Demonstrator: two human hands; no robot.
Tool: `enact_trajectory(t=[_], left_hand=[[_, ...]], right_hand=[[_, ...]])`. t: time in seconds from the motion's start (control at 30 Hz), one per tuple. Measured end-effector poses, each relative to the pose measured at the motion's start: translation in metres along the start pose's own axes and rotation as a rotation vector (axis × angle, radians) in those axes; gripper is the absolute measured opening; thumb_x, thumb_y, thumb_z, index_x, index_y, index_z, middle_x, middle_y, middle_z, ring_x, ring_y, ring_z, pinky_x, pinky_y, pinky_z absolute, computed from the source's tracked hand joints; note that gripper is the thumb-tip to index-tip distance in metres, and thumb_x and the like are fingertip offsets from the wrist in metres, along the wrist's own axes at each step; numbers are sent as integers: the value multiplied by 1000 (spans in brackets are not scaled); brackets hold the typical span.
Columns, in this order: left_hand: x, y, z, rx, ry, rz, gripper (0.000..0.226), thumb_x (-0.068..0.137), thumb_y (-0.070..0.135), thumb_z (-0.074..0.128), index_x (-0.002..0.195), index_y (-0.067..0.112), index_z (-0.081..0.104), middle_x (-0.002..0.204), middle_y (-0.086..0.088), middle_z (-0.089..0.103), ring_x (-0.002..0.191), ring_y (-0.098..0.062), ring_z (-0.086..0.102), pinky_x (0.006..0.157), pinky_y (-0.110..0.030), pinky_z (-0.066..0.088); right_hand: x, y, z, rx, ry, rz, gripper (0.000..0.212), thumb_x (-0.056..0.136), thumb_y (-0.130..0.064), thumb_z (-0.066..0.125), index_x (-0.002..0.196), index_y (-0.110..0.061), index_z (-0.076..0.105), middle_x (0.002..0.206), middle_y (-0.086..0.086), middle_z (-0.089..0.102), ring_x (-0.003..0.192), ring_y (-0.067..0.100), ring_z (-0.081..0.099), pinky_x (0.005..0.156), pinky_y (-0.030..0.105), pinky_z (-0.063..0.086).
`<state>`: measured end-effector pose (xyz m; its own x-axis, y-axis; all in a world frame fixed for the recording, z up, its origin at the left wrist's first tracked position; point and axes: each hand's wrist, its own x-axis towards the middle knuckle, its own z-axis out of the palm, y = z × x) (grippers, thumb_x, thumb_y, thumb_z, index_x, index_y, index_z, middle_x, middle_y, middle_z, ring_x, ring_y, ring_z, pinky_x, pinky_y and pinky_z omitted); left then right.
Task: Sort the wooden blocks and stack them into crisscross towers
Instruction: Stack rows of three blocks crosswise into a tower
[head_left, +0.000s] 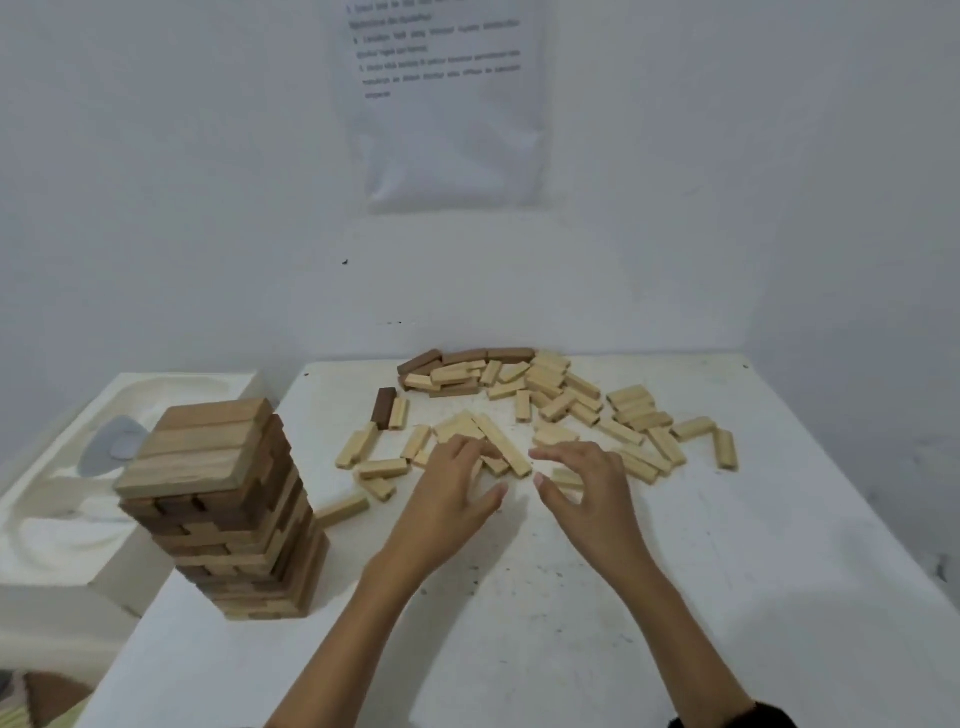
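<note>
Tower (223, 504), head view: a crisscross stack of brown blocks stands at the left edge of the table (727, 571). Its layers are slightly out of square.

Pale blocks (561, 400): loose and unsorted, scattered over the far half of the table, thickest toward the far edge.

Dark blocks (467, 358): a few are lodged in that heap at the far edge, partly overlapped by pale ones. One dark block (383, 408) lies apart, just beside a pale one.

Left hand (452, 483): the fingers are bent down onto pale blocks at mid-table and the thumb is spread wide. Whether a block is actually held cannot be told.

Right hand (587, 483): just beside the left. The fingers are loosely curled, forefinger and thumb are parted, and nothing is seen between them.

Hazards, as judged:
- The tower could be toppled if the left forearm were swung leftward, since it lies near.
- Dark blocks under pale ones could be gathered with them and the sort spoiled.
- A new tower begun among loose blocks could be seated unevenly and lean.
</note>
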<state>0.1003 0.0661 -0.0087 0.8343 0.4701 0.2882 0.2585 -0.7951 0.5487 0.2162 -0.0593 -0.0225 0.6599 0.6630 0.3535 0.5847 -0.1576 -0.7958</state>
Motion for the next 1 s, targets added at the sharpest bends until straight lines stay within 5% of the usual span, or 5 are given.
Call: enact_trajectory(t=[0.17, 0.33, 0.5, 0.67, 1.0], left_hand=[[24, -29, 6, -23, 191, -139, 25, 87, 12, 64, 111, 14, 58, 116, -1, 50, 112, -13, 41, 87, 0, 24], [59, -46, 11, -62, 352, -265, 26, 86, 11, 62, 112, 10, 59, 117, -7, 49, 112, -14, 34, 85, -19, 26], [104, -59, 14, -62, 459, -323, 27, 86, 8, 60, 113, 8, 60, 116, -9, 52, 111, -21, 38, 86, -18, 24], [136, -82, 23, -27, 516, -373, 28, 86, 4, 54, 114, 6, 58, 114, -10, 51, 104, -16, 34, 85, -19, 26], [170, -99, 27, 199, 405, -298, 40, 84, -3, 49, 119, 12, 60, 122, -5, 58, 119, -25, 45, 102, -37, 29]], right_hand=[[10, 20, 24, -65, 217, -97, 25, 81, -20, 59, 103, -24, 69, 101, -11, 56, 101, 3, 36, 88, 2, 27], [40, 32, 38, -129, 304, -157, 33, 82, -28, 46, 102, -19, 70, 101, -7, 63, 102, 8, 42, 88, 22, 37], [90, 37, 61, -235, 311, -91, 36, 81, -29, 43, 100, -17, 71, 100, -4, 66, 102, 16, 46, 89, 47, 45], [138, 38, 80, -323, 343, -75, 36, 81, -27, 39, 96, -22, 71, 96, -7, 67, 100, 13, 48, 98, 42, 31], [193, 57, 93, -537, 113, -151, 37, 66, -3, 74, 99, -19, 70, 95, -2, 68, 88, 21, 61, 78, 38, 47]])
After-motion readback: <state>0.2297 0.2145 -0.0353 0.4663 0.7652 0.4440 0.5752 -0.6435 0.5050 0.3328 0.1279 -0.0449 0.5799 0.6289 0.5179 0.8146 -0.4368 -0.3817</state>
